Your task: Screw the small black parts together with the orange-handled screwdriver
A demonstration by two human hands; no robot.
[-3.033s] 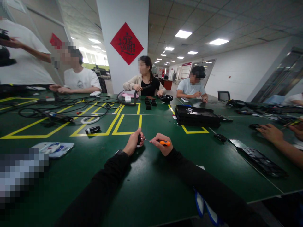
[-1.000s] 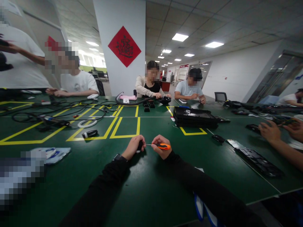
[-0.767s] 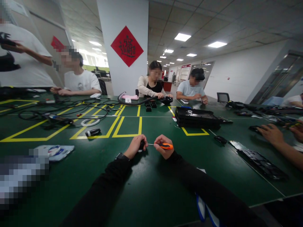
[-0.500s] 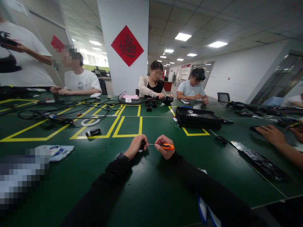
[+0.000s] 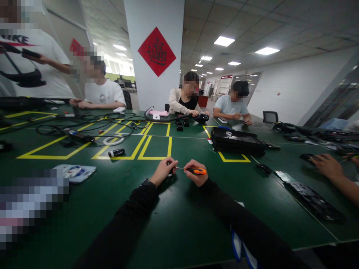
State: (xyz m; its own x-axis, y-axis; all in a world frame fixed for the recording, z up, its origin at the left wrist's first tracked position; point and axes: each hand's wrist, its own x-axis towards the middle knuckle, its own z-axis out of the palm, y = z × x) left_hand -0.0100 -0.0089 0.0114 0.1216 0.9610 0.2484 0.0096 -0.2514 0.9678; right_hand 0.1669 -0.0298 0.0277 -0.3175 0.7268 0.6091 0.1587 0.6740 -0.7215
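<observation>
Screwdriver (image 5: 196, 171) right of small part (image 5: 169, 172); tray (image 5: 235, 139) behind, on table (image 5: 174, 220).

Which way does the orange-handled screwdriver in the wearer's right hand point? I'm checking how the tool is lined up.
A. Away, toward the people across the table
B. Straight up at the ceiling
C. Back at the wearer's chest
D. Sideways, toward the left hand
D: the orange-handled screwdriver lies level in the right hand, its thin shaft running across to the small dark part pinched in the left hand.

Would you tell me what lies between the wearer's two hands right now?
In the head view, only the screwdriver's thin metal shaft bridges the gap from the right hand to the left hand, above bare green table.
</observation>
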